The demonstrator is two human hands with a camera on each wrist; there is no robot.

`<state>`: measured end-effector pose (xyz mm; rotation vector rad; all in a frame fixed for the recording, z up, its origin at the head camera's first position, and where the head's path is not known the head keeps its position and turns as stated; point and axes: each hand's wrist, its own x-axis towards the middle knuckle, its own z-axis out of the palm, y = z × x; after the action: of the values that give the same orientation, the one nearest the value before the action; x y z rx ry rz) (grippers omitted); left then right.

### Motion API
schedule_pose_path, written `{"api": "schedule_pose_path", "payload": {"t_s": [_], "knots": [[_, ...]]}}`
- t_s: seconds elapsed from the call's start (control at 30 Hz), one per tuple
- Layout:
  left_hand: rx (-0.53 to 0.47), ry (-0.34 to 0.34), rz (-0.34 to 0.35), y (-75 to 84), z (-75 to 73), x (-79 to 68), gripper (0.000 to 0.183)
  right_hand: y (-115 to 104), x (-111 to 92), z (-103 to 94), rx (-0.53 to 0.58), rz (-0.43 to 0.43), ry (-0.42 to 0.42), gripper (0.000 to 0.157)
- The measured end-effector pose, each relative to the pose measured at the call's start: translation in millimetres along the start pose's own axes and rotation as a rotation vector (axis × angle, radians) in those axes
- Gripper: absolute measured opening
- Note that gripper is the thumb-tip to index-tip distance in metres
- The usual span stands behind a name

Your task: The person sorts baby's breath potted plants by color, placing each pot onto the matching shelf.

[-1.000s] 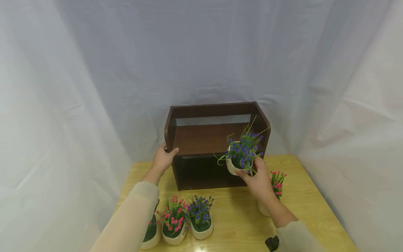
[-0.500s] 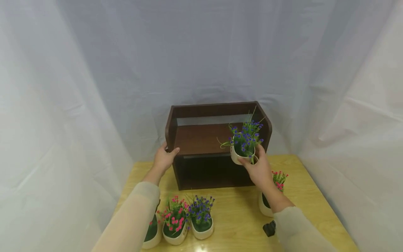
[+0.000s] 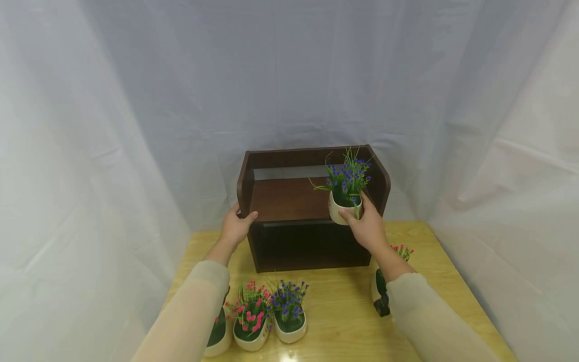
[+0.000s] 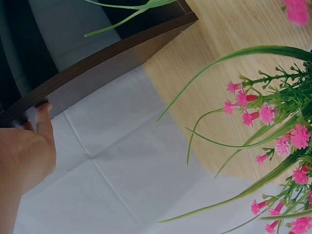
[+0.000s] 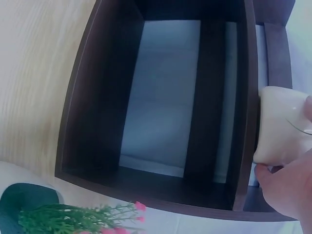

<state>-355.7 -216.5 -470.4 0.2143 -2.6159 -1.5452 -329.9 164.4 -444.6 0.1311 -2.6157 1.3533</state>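
My right hand (image 3: pixel 368 226) grips a white pot (image 3: pixel 336 211) of artificial purple flowers (image 3: pixel 346 178), thumb toward me and fingers round its right side. It holds the pot at the front edge of the upper board of a dark brown two-tier wooden shelf (image 3: pixel 289 198), toward the right end. In the right wrist view the white pot (image 5: pixel 282 126) is right at the board's edge, with my hand (image 5: pixel 287 187) partly cut off by the frame. My left hand (image 3: pixel 235 230) holds the shelf's left side panel, thumb at its front edge; the left wrist view shows fingertips on the panel (image 4: pixel 97 80).
Front left on the wooden table (image 3: pixel 339 322) stand a pot with pink flowers (image 3: pixel 251 322), one with purple flowers (image 3: pixel 289 319) and another pot (image 3: pixel 219 339) partly behind my left sleeve. A pink-flowered pot (image 3: pixel 377 286) stands right, partly behind my right arm. White sheeting (image 3: pixel 294 75) surrounds the table.
My right hand has raised the purple-flowered pot and moved it away from me to the upper board's front edge, turning it more upright. My left hand has stayed on the shelf.
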Motion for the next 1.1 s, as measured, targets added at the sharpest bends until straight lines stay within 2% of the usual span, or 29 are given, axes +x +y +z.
{"api": "schedule_pose_path", "payload": {"t_s": [0.27, 0.47, 0.7, 1.1], "knots": [[0.011, -0.005, -0.008, 0.5, 0.0, -0.9, 0.080, 3, 14, 2.1, -0.071, -0.039, 0.023, 0.092], [0.018, 0.012, -0.003, 1.3, 1.5, -1.9, 0.079, 4, 22, 3.2, -0.097, -0.003, 0.018, 0.093], [0.021, 0.017, 0.005, 3.1, 2.0, -3.3, 0.076, 4, 31, 3.4, -0.035, 0.052, 0.041, 0.096], [0.014, 0.021, -0.004, 7.3, 4.1, -4.5, 0.076, 9, 44, -0.8, -0.069, 0.080, 0.028, 0.095]]}}
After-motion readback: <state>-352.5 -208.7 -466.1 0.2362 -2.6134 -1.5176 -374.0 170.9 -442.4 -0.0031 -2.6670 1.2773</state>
